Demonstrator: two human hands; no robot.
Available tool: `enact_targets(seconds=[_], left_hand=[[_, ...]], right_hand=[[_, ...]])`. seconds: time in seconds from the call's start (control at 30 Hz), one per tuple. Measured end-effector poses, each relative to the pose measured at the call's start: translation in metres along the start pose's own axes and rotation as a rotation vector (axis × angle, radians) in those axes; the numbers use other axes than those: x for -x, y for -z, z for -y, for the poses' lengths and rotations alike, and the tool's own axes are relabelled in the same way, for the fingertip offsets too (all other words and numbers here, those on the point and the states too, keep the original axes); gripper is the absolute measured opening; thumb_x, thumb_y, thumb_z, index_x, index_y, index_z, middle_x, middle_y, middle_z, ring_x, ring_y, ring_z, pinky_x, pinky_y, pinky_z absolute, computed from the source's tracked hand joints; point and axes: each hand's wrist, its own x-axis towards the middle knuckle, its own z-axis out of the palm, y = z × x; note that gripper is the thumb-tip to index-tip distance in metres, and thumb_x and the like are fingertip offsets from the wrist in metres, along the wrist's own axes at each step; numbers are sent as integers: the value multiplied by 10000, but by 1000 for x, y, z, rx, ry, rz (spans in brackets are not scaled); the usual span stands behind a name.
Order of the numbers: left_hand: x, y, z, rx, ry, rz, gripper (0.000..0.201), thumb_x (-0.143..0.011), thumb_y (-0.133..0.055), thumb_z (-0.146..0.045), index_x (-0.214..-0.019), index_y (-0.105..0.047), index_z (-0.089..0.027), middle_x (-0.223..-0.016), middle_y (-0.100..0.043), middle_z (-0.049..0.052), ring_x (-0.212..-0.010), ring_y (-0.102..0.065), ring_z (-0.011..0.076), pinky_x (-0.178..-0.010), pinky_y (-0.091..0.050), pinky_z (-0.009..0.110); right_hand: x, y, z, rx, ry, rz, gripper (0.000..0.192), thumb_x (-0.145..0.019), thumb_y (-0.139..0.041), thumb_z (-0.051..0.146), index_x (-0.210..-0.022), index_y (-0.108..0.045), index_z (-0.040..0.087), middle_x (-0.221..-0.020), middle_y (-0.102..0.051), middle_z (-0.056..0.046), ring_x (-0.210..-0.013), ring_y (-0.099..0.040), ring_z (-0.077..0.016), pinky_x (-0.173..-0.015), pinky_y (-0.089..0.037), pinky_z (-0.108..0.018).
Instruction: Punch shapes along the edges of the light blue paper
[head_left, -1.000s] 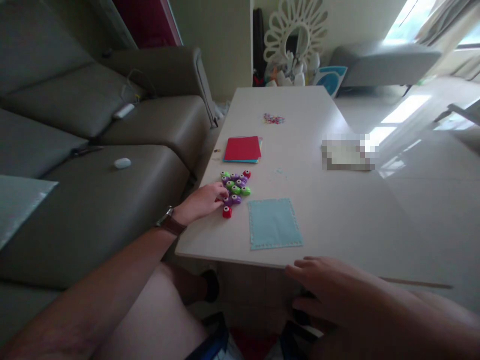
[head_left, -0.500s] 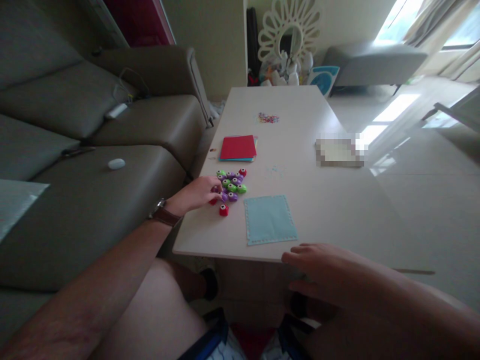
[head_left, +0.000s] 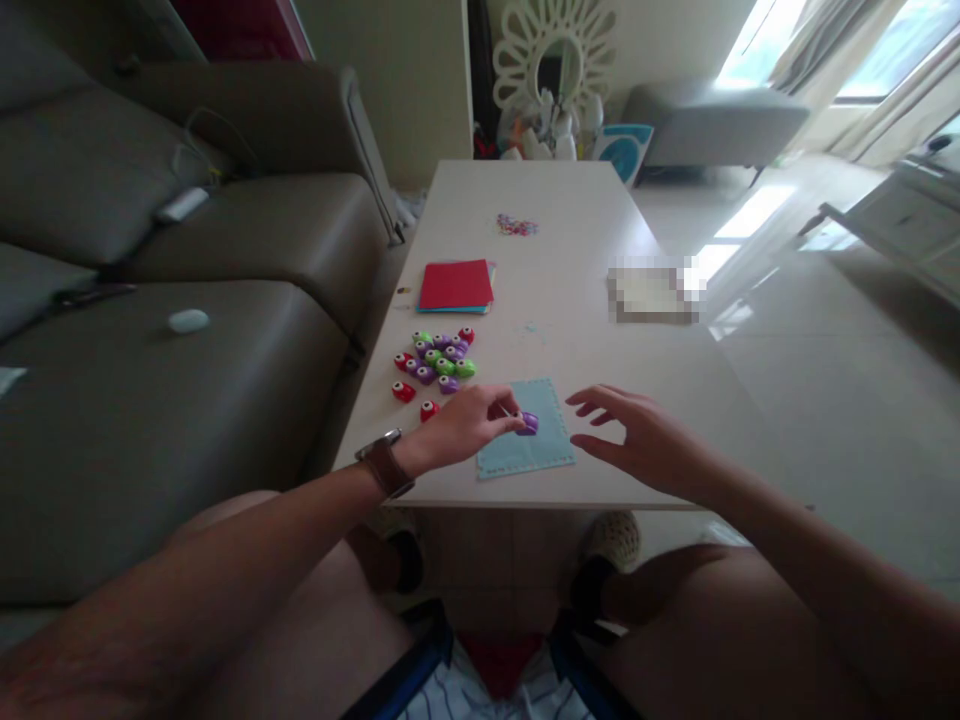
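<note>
- The left hand [head_left: 469,428] reaches forward from a watch-strapped wrist, fingers curled together, and pinches a small purple punch [head_left: 529,423] between thumb and fingertips.
- That purple punch sits over the left part of a light blue sheet [head_left: 534,445], which lies flat at the near edge of the table [head_left: 570,330]; whether the punch touches the sheet cannot be told.
- The right hand [head_left: 645,445] hovers just to the right of the sheet, palm down and fingers spread apart, holding nothing; its fingertips point toward the sheet's right edge.
- Left of the sheet, a cluster of small punches [head_left: 439,360] in green, purple and red lies on the table, with a couple of red ones loose at its near side (close beside the left wrist).
- Farther back lie a stack of coloured paper [head_left: 456,285] with a red sheet on top, then a small heap of colourful bits [head_left: 517,225]; a blurred patch sits toward the table's right edge.
- A grey sofa [head_left: 187,300] runs along the left side of the table; nothing stands between the hands and the sheet.
- Half a second ago the left hand was at the cluster of punches and the right hand rested low at the table's near edge; both have since come in to the blue sheet, the left one bringing a purple punch with it.
</note>
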Motion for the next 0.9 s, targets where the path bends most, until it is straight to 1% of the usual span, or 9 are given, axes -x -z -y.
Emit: enact_targets(seconds=[0.1,0.2,0.3,0.47,0.63,0.7,0.77,0.83,0.9], left_hand=[[-1,-15,-1,75,-24,56,193,-922,-754,-346,-914,-696,-162,-832,-750,37,-754,-689,173,-678,-494,282],[-3,-23,2,93,-36,69,196,-925,-753,-348,-902,-695,-162,-820,-742,32,-744,-674,166,-670,-478,278],[-4,-29,4,111,-29,74,207,-914,-764,-346,-876,-689,-157,-792,-726,22,-715,-647,155,-650,-452,272],[-1,-36,-2,168,-20,100,245,-923,-754,-373,-855,-671,-152,-792,-717,19,-712,-633,149,-643,-437,269],[1,-43,-5,205,-16,144,256,-950,-728,-398,-878,-660,-162,-813,-718,14,-739,-649,156,-673,-463,274],[0,-45,-2,171,-31,142,224,-932,-759,-376,-936,-669,-170,-891,-731,21,-821,-675,174,-739,-496,289],[0,-48,4,75,-63,120,241,-888,-812,-314,-1024,-667,-177,-1018,-738,39,-957,-688,204,-852,-517,322],[2,-49,9,-62,-124,133,356,-843,-854,-274,-1114,-645,-176,-1188,-718,80,-1123,-666,246,-977,-508,367],[7,-50,10,-205,-191,197,469,-818,-876,-287,-1191,-616,-172,-1323,-669,118,-1230,-628,282,-1041,-497,399]], right_hand=[[-3,-10,-3,-86,-3,51,293,-890,-740,312,-1161,-666,233,-1097,-746,-70,-888,-721,-209,-757,-579,-341],[-4,-16,-4,-152,11,92,215,-886,-747,267,-1091,-688,240,-1014,-755,-40,-892,-718,-195,-780,-570,-325],[-2,-19,-4,-200,19,109,160,-891,-750,245,-1044,-703,243,-975,-760,-21,-885,-714,-178,-793,-558,-306],[0,-24,-5,-203,-2,100,187,-885,-776,275,-1057,-713,231,-958,-762,-29,-873,-710,-179,-769,-543,-293],[-2,-25,-5,-180,5,142,88,-915,-742,301,-949,-720,223,-852,-732,-16,-803,-672,-167,-740,-518,-290],[-3,-22,-8,-163,13,169,55,-912,-726,274,-915,-716,220,-845,-727,-14,-794,-657,-163,-734,-508,-288],[-5,-17,-13,-133,2,173,29,-892,-721,240,-906,-711,217,-839,-725,-14,-786,-648,-164,-731,-504,-291],[-7,-11,-20,-95,-24,149,52,-866,-724,223,-915,-705,215,-837,-728,-16,-776,-647,-168,-733,-508,-298],[-7,-7,-28,-66,-56,119,94,-845,-732,225,-934,-702,212,-838,-733,-19,-765,-652,-172,-728,-514,-304]])
